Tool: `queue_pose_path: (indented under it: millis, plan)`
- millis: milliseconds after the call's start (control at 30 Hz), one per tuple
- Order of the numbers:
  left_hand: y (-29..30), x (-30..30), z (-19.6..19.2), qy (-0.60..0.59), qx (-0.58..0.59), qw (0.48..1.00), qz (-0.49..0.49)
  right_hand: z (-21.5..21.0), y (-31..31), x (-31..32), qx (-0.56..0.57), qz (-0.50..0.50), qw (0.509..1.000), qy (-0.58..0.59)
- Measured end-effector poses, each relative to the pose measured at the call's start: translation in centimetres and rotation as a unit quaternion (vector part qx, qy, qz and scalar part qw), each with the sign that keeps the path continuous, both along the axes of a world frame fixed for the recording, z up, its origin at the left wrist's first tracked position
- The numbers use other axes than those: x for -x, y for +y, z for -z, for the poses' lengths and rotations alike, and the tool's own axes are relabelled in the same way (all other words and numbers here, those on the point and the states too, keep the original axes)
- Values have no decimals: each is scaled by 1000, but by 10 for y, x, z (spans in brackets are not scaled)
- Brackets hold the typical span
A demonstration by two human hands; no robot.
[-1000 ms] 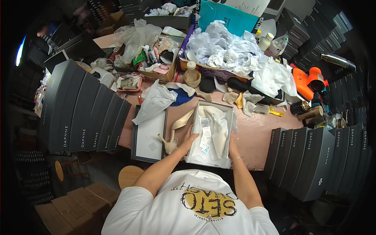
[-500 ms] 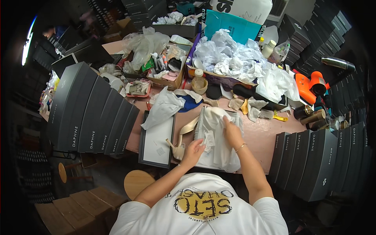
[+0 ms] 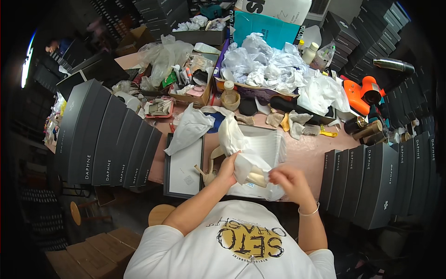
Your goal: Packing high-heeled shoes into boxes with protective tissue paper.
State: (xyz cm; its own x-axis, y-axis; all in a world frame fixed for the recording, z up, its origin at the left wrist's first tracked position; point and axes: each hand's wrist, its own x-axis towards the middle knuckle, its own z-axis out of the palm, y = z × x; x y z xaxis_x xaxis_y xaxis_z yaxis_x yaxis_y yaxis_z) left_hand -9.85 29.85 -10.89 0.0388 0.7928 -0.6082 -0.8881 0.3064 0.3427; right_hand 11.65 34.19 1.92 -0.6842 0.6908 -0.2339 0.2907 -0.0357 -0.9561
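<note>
Pink table (image 3: 306, 156), both hands' grip on tissue paper (image 3: 248, 162)

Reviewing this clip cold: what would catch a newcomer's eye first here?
Probably the heap of crumpled white tissue paper at the far side of the cluttered pink table. Next, the rows of upright dark grey boxes flanking the table. In the centre, the left hand and right hand hold white wrapping paper around a beige shoe.

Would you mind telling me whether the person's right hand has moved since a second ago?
Yes. The right hand has come off the open shoe box's right side and drawn back toward the table's near edge, pinching white tissue paper.
</note>
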Motion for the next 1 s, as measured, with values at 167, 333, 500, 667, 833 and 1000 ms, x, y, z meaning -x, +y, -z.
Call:
queue_pose_path:
  millis: [167,333,500,667,833,1000]
  plan:
    - [0,-23,-43,174,-49,983,-37,30,-29,49,-259,-24,961,-88]
    - [3,19,-71,41,2,997,-62,47,-31,32,-152,16,988,20]
    - [57,57,-38,268,-71,958,-70,27,-37,13,-147,32,989,14]
    - [132,91,-116,155,-191,939,-239,10,-24,-20,-367,-129,910,-141]
    - [71,48,-162,465,-415,771,-134,30,-18,-64,-285,92,939,-172]
    - [25,-31,1,568,-230,648,452,6,-4,-64,-291,196,927,-129]
